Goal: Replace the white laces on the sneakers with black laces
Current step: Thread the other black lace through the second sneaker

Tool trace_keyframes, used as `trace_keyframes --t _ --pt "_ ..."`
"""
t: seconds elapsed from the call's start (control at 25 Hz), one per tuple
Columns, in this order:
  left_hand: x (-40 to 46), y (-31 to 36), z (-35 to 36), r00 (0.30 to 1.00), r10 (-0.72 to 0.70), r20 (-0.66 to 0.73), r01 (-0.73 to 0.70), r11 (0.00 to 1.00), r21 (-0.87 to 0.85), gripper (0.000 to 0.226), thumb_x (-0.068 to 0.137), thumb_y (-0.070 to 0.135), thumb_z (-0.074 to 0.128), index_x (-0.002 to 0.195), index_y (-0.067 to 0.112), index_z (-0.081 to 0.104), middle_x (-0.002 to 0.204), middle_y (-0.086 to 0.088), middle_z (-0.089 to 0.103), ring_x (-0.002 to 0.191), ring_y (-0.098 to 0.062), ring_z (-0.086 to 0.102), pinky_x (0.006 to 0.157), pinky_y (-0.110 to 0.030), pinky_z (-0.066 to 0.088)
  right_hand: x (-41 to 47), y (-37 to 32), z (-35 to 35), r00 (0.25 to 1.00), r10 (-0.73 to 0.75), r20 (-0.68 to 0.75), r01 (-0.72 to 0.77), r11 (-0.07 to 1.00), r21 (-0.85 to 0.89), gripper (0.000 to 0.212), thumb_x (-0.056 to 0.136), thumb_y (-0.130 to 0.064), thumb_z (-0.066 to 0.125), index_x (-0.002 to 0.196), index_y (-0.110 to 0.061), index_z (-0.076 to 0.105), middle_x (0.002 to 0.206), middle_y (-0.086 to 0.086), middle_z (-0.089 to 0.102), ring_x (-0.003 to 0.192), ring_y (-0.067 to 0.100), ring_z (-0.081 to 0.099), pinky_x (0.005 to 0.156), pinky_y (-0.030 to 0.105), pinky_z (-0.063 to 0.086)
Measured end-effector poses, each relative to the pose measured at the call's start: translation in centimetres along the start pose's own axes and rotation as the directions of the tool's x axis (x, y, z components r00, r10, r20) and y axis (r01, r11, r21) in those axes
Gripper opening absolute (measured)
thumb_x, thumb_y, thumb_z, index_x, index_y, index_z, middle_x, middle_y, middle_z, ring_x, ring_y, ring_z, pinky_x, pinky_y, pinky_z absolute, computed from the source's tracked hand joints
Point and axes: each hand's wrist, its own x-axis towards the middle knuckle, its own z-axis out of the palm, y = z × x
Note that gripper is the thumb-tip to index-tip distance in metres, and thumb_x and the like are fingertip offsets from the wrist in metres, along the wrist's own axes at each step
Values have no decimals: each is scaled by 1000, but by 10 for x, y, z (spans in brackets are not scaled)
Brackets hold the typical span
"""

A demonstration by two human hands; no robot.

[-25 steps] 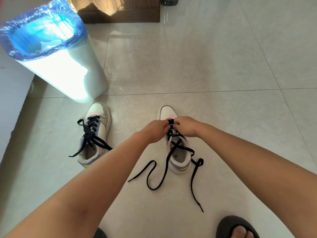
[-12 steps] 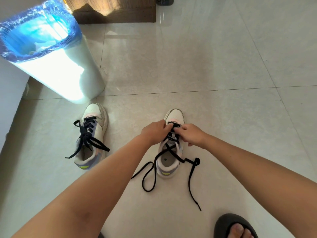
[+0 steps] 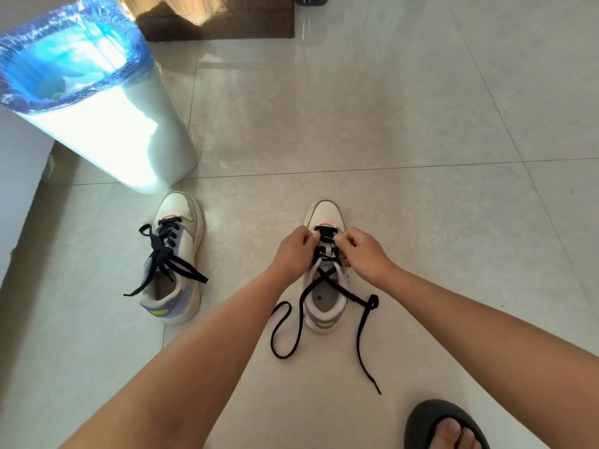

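Two white sneakers stand on the tiled floor, toes pointing away from me. The left sneaker [image 3: 175,264] is laced in black, its lace ends lying loose over its sides. Over the right sneaker [image 3: 325,286] both my hands work at the eyelet rows. My left hand [image 3: 293,249] pinches the black lace [image 3: 363,322] at the left eyelets. My right hand [image 3: 363,254] pinches it at the right eyelets. The lace crosses over the shoe opening, and its two long ends trail on the floor toward me.
A white bin [image 3: 107,124] with a blue liner stands at the back left, close to the left sneaker. A wooden cabinet base [image 3: 220,24] sits behind it. My foot in a dark slipper [image 3: 444,426] is at the bottom right. A white wall runs along the left.
The right sneaker has shifted slightly. Both hands stayed on the lace at its eyelets, and the loose ends shifted a little on the floor.
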Motion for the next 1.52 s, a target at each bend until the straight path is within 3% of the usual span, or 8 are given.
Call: trace_keyframes --t 0.2,0.52,0.64,0.76,0.84,0.96,1.24,1.52 --pt "1 9 -21 987 -91 132 24 897 440 47 97 45 37 105 1 51 97 -13 60 86 -29 56 67 -30 38 -1 -12 -13 964 211 164 -155 942 -299 39 95 -42 43 66 -15 41 61 2 43 56 16 44 45 23 39" --pt "5 44 1 961 -137 239 -119 573 811 27 95 13 43 118 9 55 119 -8 58 108 -26 57 82 -31 45 6 -39 -3 941 209 265 -48 861 -507 29 94 -14 41 65 -15 40 64 5 43 50 18 38 46 23 33" --pt "2 42 -8 947 -76 311 -198 625 756 24 96 11 38 111 5 56 117 -12 58 104 -27 56 76 -30 42 6 -36 -2 940 175 294 -21 887 -461 30 94 -7 37 65 -13 38 60 4 36 48 17 31 43 23 27" --pt "2 22 -28 914 33 405 -248 834 492 26 100 15 35 85 10 56 90 -11 59 82 -22 57 67 -21 44 0 -17 -13 947 102 304 -96 995 -33 30 96 -10 39 67 -15 39 61 1 34 53 13 31 49 23 30" --pt "-8 9 -31 942 70 327 -116 985 124 30 101 16 36 72 13 47 70 -2 53 64 -13 50 56 -16 43 -9 0 -10 974 86 212 -146 947 285 32 99 -12 41 67 -14 41 60 2 36 48 8 35 51 21 35" --pt "-19 -7 -14 985 56 162 -38 993 -113 30 101 16 36 72 13 45 66 0 48 60 -12 44 56 -18 42 -19 12 1 978 170 124 -210 829 519 32 99 -11 41 67 -12 43 59 3 37 40 5 35 51 20 36" --pt "-6 12 -17 991 53 122 -91 939 332 31 97 40 39 88 12 48 75 1 52 74 -18 50 65 -30 37 -9 -10 -12 987 114 112 -95 983 -156 27 96 -36 45 83 -12 48 73 3 49 66 17 45 58 28 38" --pt "2 24 -13 990 -74 122 24 929 369 34 95 27 52 66 8 49 66 -6 52 64 -21 52 61 -30 46 -11 -17 -7 939 280 199 -318 928 194 23 98 -20 48 75 -18 45 72 0 49 64 12 45 60 26 40"
